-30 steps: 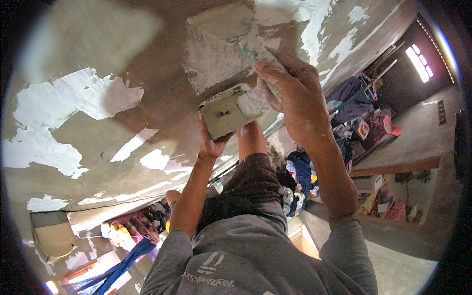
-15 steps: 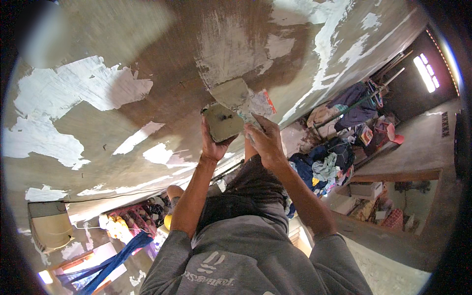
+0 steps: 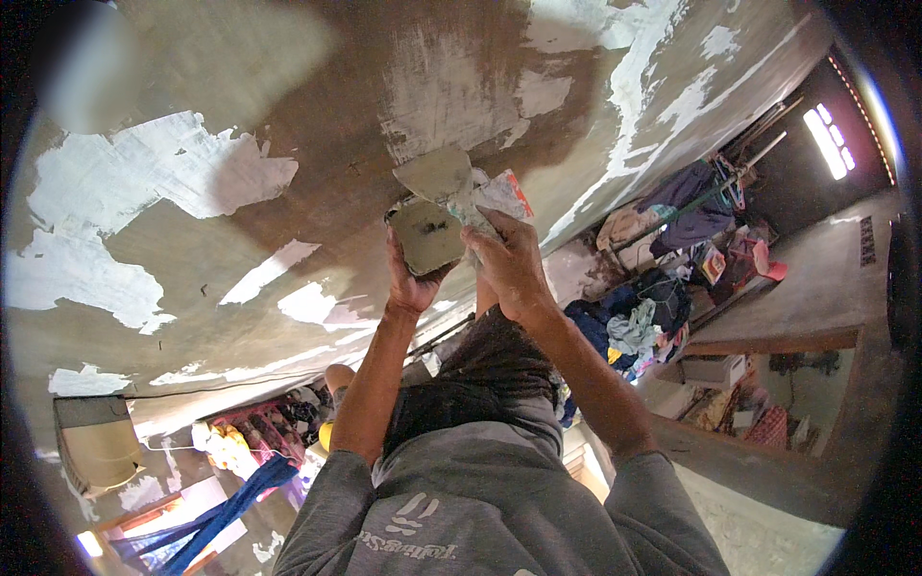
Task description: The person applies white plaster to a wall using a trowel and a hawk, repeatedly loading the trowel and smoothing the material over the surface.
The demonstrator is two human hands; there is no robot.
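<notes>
My left hand point(image 3: 411, 278) is closed round a shallow, putty-smeared tray point(image 3: 429, 245), gripping it from below and the side. My right hand point(image 3: 504, 254) grips the handle of a putty knife, whose grey-coated blade point(image 3: 432, 175) lies over the tray's upper edge, near the patched wall surface point(image 3: 442, 96). Beside the blade, a white-smeared flat piece with a red edge point(image 3: 504, 187) sticks out; what holds it is hidden. White filler patches point(image 3: 154, 182) spread across the brownish surface to the left.
Hanging clothes point(image 3: 682, 202) and a heap of fabrics point(image 3: 634, 326) line the right side. A wall opening with stored items point(image 3: 768, 394) is at lower right. A cream box-like fixture point(image 3: 101, 437), a blue cloth point(image 3: 230, 509) and bright laundry point(image 3: 230, 442) sit at lower left.
My right hand has come down and left from the wall to the tray, turning the knife so its blade sits over the tray. Since the middle frame both hands have shifted slightly left.
</notes>
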